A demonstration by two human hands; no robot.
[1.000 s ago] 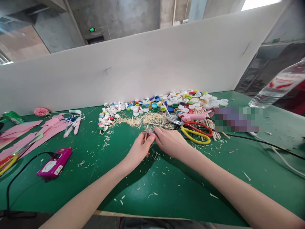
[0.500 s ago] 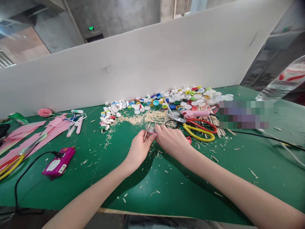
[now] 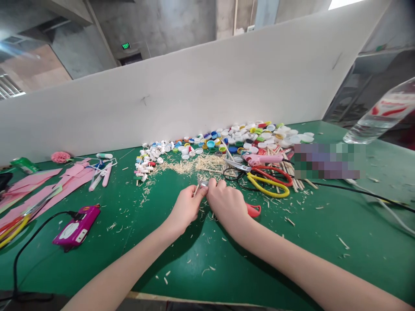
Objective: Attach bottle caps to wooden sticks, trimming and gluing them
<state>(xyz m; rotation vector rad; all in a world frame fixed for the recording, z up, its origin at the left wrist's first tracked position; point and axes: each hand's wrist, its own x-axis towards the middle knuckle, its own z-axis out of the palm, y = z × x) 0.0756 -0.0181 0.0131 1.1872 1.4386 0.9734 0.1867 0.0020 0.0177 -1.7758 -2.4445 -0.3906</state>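
Observation:
Near the middle of the green table [image 3: 259, 263], my left hand [image 3: 187, 204] pinches a thin wooden stick [image 3: 196, 190] that stands up between its fingers. Beside it, my right hand [image 3: 227, 203] is closed around a cutting tool with a red handle [image 3: 253, 210]. The tool's grey metal blade [image 3: 202, 183] lies against the stick and near my left thumb. Most of the tool is hidden under my right hand. Pale wood shavings [image 3: 210, 164] are heaped just beyond my hands, and loose slivers lie around them.
Behind are bottle caps [image 3: 240, 136] along a white partition [image 3: 181, 95]. Red-and-yellow scissors [image 3: 269, 177], a pink glue gun [image 3: 262, 159] and sticks lie right, near a water bottle [image 3: 378, 119]. At left are a magenta power socket [image 3: 78, 226], its black cord, pink paper [image 3: 69, 177] and more scissors.
My right hand has turned and shifted slightly down and left, showing more of the red handle. My left hand has moved slightly down and left. The view has shifted a little.

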